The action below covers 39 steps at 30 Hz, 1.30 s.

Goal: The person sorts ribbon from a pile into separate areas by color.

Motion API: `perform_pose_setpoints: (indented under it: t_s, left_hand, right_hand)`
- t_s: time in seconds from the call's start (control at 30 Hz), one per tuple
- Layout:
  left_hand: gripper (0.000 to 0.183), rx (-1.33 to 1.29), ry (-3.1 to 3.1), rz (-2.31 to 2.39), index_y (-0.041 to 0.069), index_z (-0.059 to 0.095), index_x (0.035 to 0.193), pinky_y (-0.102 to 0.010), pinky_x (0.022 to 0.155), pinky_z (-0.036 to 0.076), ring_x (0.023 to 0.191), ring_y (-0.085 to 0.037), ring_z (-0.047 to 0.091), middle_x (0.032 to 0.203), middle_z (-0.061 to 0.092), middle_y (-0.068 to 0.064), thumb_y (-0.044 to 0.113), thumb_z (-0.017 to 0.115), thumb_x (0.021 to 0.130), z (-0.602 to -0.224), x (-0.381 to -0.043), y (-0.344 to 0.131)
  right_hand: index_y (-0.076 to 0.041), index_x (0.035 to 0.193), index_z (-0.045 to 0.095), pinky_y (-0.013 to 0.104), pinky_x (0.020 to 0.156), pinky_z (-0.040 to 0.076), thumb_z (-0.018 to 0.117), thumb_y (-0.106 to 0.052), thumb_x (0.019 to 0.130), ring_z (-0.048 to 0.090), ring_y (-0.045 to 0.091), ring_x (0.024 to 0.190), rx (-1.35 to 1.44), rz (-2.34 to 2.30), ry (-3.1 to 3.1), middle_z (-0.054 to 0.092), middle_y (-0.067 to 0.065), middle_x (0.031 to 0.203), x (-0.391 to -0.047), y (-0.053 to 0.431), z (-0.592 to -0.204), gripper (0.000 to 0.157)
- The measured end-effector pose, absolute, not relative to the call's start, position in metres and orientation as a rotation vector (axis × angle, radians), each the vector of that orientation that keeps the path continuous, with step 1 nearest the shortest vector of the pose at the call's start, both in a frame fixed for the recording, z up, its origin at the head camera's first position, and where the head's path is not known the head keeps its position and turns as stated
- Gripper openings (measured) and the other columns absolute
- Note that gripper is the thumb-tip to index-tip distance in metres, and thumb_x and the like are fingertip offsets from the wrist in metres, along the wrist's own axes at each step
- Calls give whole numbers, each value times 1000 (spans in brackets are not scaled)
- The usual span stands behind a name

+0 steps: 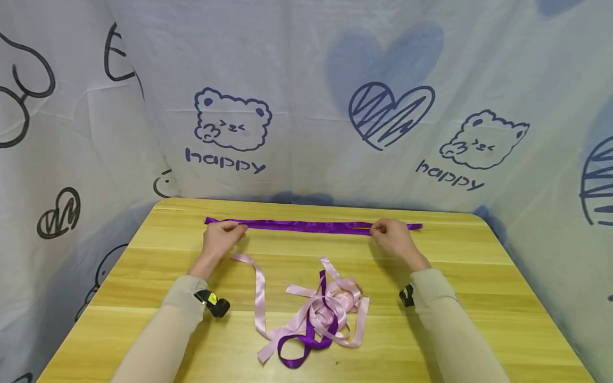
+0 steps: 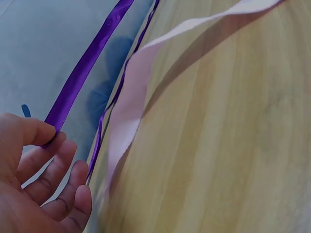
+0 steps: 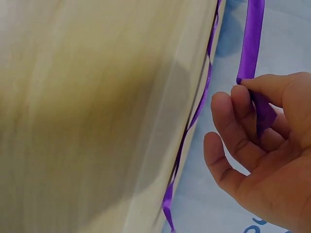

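A purple ribbon [image 1: 306, 229] is stretched sideways between the two hands near the table's far edge. Its left part is pinched between thumb and index finger of my left hand [image 1: 222, 238]. At the other side my right hand [image 1: 394, 239] pinches it the same way, and in the right wrist view a short tail [image 3: 264, 114] hangs past the fingers. A second purple ribbon [image 3: 199, 109], slightly twisted, lies along the far edge, behind the held one. In the left wrist view the held ribbon [image 2: 85, 70] runs taut from the fingertips.
Nearer the front of the wooden table [image 1: 479, 319] lies a loose heap of pink ribbon [image 1: 335, 308], with another purple ribbon [image 1: 306, 340] looped over it. One pink strand [image 1: 259, 298] reaches toward the left hand. A printed white cloth [image 1: 306, 159] hangs behind the table.
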<state>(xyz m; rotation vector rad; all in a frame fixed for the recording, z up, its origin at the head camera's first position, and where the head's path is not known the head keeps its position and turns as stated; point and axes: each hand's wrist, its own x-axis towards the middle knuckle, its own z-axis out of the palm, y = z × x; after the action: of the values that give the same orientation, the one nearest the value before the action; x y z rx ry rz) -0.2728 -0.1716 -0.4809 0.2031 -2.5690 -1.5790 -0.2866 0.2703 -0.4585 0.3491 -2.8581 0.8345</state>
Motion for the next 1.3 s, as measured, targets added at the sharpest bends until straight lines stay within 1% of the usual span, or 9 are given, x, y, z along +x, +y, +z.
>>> perform_pose_setpoints:
  t_s: [0.1, 0.2, 0.37, 0.47, 0.73, 0.97, 1.07, 1.17, 1.3]
  left_hand:
    - [28, 208, -2572, -1541, 1, 81, 108, -20, 72, 49, 69, -1, 63, 86, 82, -7, 26, 72, 97, -482, -276, -171]
    - [27, 198, -2583, -1474, 1, 82, 102, -23, 71, 47, 73, -8, 65, 84, 81, -9, 24, 71, 96, -483, -279, -170]
    - [29, 183, -2630, -1365, -2, 81, 105, -36, 84, 52, 97, -33, 73, 103, 80, -20, 23, 69, 97, -485, -283, -168]
    - [31, 194, -2671, -1304, -2, 79, 110, -45, 93, 54, 106, -39, 73, 112, 78, -22, 24, 70, 97, -486, -285, -167]
    - [30, 245, -2790, -1120, 5, 81, 110, -50, 89, 56, 106, -38, 73, 115, 79, -17, 29, 68, 96, -487, -289, -163]
    - [24, 268, -2811, -1037, 9, 81, 99, -48, 82, 55, 99, -35, 73, 106, 80, -13, 30, 69, 95, -489, -293, -161]
    - [23, 271, -2816, -1013, 10, 80, 96, -48, 80, 54, 97, -34, 72, 104, 80, -12, 29, 68, 95, -489, -293, -160]
    - [22, 274, -2827, -984, 11, 80, 96, -49, 80, 55, 97, -36, 72, 105, 80, -13, 29, 68, 95, -488, -293, -159]
    - [22, 277, -2842, -954, 10, 79, 95, -49, 78, 54, 97, -36, 72, 103, 79, -14, 29, 68, 94, -487, -292, -157]
  right_hand:
    - [1, 98, 77, 48, 83, 56, 64, -11, 97, 69, 32, 87, 327, 835, -2851, 77, 18, 94, -290, 271, -460, 18]
    - [1, 97, 78, 46, 81, 55, 64, -11, 96, 68, 30, 84, 292, 839, -2854, 77, 17, 93, -293, 272, -461, 19]
    - [1, 97, 78, 31, 67, 47, 65, -14, 97, 61, 18, 68, 201, 900, -2900, 75, 12, 80, -296, 273, -465, 19]
    - [2, 98, 77, 28, 61, 44, 66, -14, 99, 60, 15, 62, 152, 953, -2917, 74, 11, 75, -298, 273, -468, 20]
    - [1, 101, 77, 31, 66, 46, 66, -16, 100, 61, 19, 66, 46, 916, -2963, 73, 9, 74, -305, 271, -475, 20]
    - [-3, 100, 77, 41, 78, 53, 67, -21, 99, 64, 27, 84, -15, 813, -2996, 76, 13, 96, -311, 270, -476, 21]
    - [-3, 99, 77, 45, 81, 54, 67, -22, 98, 66, 29, 88, -31, 788, -3000, 76, 14, 99, -312, 270, -475, 21]
    - [-4, 98, 77, 46, 81, 55, 67, -22, 97, 67, 30, 89, -57, 772, -3006, 76, 14, 99, -313, 270, -475, 20]
    - [-6, 97, 76, 42, 74, 54, 67, -21, 96, 67, 28, 86, -102, 741, -3017, 76, 13, 98, -314, 268, -478, 18]
